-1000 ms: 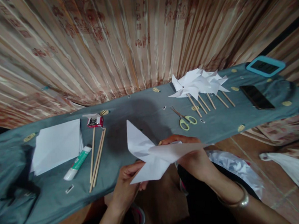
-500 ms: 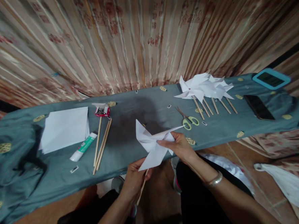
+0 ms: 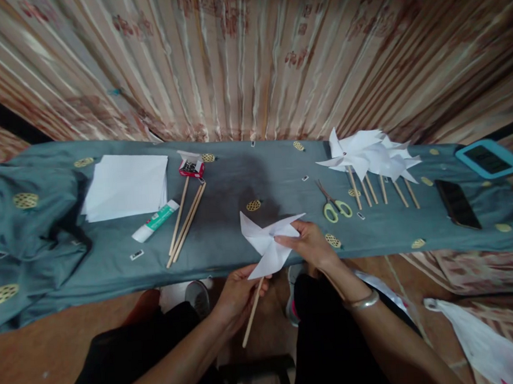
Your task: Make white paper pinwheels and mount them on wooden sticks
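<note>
A white paper pinwheel [image 3: 267, 255] is held between my hands above the near edge of the cloth-covered table. My left hand [image 3: 239, 294] is closed around its wooden stick [image 3: 252, 317] just below the paper blades. With thumb and fingers, my right hand [image 3: 312, 243] pinches the pinwheel at its centre and right blade. Green-handled scissors [image 3: 335, 207] lie beyond my right hand. Several finished-looking pinwheels [image 3: 369, 153] with sticks lie together at the back right.
On the left are a stack of white paper [image 3: 128, 185], a glue tube [image 3: 156, 220], wooden sticks [image 3: 188, 225] and a red box [image 3: 191, 166] of small dark pieces. A phone [image 3: 457, 204] and a blue-framed device [image 3: 490, 159] lie at the right end. A curtain [image 3: 231, 66] hangs behind.
The camera view has shifted, so the table appears turned and moved right. The pinwheel has tilted slightly and more of its stick shows below my left hand. Both hands keep their hold.
</note>
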Tool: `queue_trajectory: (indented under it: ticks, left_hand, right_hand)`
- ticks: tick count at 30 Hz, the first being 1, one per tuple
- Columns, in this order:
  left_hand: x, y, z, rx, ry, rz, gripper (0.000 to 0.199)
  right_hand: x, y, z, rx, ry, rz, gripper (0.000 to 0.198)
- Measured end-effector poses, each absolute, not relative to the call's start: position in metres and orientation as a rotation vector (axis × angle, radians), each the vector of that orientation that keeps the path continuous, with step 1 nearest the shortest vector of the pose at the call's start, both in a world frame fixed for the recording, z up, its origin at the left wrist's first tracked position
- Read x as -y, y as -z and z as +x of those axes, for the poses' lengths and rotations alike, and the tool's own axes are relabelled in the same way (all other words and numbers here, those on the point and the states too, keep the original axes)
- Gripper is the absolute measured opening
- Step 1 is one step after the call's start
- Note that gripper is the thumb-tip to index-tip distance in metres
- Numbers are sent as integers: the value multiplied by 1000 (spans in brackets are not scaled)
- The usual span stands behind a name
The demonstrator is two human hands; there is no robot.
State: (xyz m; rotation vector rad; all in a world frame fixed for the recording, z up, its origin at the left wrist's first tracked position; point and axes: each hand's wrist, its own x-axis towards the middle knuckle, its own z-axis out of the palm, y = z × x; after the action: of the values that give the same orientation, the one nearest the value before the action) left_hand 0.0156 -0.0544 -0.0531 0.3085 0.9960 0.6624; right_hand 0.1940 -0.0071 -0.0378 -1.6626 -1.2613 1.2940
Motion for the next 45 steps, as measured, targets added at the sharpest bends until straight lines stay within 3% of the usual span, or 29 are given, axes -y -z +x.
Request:
queue_trajectory:
  ticks: [4,14,21,29,36,45]
  left_hand:
    - [54,54,19,-1024,-649,236,5]
    - [55,55,22,-1048,-619,149,20]
    - [54,51,23,-1073,-609,125,24]
    - [54,50,25,-1095,-604,119,28]
    - [59,63,25,-974,-598,215,11]
    - [60,67,28,-889,-657,289,39]
  right_hand:
    - [2,33,195,1519,-1152,-1813,19]
    - [-8,10,194,1921,-932,-1973,7]
    - [-15,3,196,1962,-1072,-2030,13]
    - [-25,4,197,2121,-1010,-2028,16]
    - [-38,6,202,2255,-1099,-1967,21]
    - [-52,12,210,2308,-1341,-1746,27]
